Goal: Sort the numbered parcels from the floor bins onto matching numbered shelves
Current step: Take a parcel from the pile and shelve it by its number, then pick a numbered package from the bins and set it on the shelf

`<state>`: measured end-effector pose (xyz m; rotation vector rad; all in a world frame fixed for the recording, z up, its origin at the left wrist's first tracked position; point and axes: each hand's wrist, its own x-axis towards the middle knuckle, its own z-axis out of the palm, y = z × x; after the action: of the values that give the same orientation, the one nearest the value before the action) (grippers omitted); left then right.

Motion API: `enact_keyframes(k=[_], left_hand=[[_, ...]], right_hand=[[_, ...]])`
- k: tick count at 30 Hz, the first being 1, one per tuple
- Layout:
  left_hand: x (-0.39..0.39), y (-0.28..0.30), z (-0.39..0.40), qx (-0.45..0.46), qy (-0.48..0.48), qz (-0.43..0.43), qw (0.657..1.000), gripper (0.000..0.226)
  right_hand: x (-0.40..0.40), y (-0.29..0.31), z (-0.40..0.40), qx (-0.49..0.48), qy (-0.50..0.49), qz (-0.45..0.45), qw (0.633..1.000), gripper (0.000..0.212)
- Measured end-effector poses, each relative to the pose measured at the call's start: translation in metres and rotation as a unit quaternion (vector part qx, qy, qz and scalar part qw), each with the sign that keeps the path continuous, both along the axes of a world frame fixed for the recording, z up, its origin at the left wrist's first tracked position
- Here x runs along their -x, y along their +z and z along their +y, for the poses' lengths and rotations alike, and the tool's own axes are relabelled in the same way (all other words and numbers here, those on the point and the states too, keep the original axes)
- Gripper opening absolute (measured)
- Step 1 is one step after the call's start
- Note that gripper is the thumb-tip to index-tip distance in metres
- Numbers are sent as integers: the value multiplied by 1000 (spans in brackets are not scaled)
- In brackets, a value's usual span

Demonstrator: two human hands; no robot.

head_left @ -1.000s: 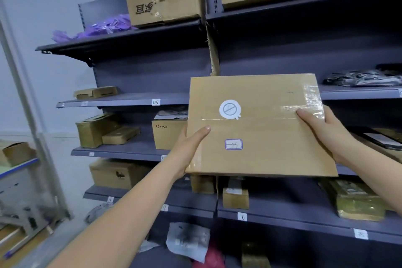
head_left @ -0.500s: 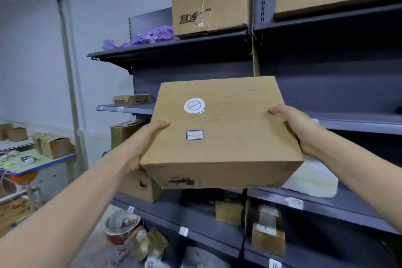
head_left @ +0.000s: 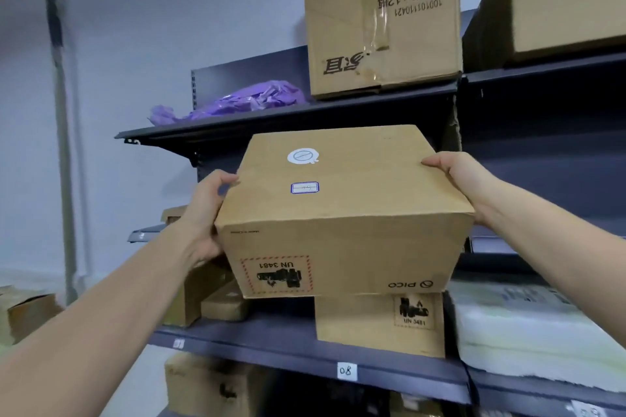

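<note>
A brown cardboard parcel (head_left: 342,213) fills the middle of the view, held between both hands. Its top carries a round white sticker and a small blue-framed label whose number I cannot read. Its front face shows an upside-down "UN 3481" mark and "PICO". My left hand (head_left: 206,217) grips its left side. My right hand (head_left: 457,179) grips its right top edge. The parcel sits directly above a similar brown box (head_left: 379,325) standing on the shelf tagged "08" (head_left: 346,371); I cannot tell whether they touch.
Dark metal shelving (head_left: 271,345) rises in front. The top shelf holds a large carton (head_left: 382,20) and purple plastic (head_left: 244,101). White padded packages (head_left: 528,328) lie to the right. Small brown boxes (head_left: 216,301) stand to the left on the 08 shelf.
The view has moved closer and lower to the shelves. The parcel has tipped flatter, showing its front face, and now hangs above the box on the 08 shelf. Both hands keep their hold.
</note>
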<state>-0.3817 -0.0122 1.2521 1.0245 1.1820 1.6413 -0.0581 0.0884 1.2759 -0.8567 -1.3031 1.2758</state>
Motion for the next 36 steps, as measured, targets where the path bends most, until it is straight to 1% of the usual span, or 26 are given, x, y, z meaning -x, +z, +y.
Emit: enact_keyframes(k=[3, 5, 6, 8, 10, 12, 18, 22, 26, 29, 33, 36], left_hand=[[21, 9, 37, -22, -12, -4, 1000, 38], [28, 13, 61, -52, -23, -1, 998, 50], [31, 15, 73, -67, -31, 2, 997, 53], [36, 16, 95, -86, -42, -4, 995, 50], [39, 17, 116, -88, -52, -22, 995, 49], [39, 15, 139, -95, -55, -35, 993, 46], [36, 31, 205, -95, -48, -65, 992, 36], [26, 31, 243, -101, -48, -67, 991, 41], [20, 27, 271, -114, -53, -52, 991, 52], [16, 23, 288, -113, -77, -20, 990, 57], [6, 16, 309, -122, -101, 26, 987, 51], [-1, 17, 324, -107, -112, 53, 987, 41]], right_hand=[[17, 17, 18, 11, -36, 0, 999, 18], [25, 30, 29, 9, -60, 16, 998, 16], [27, 34, 35, 9, -63, 29, 998, 19], [30, 38, 46, 7, -53, 51, 997, 29], [33, 39, 58, -2, -45, 68, 997, 32], [34, 37, 75, -16, -40, 73, 996, 30], [30, 33, 136, -65, -59, 48, 995, 28], [30, 32, 175, -85, -81, 45, 992, 27], [28, 28, 205, -73, -86, 64, 991, 28], [27, 20, 220, -56, -105, 47, 992, 30], [20, 9, 237, -37, -139, 35, 989, 27], [18, 11, 244, -23, -174, 42, 984, 21]])
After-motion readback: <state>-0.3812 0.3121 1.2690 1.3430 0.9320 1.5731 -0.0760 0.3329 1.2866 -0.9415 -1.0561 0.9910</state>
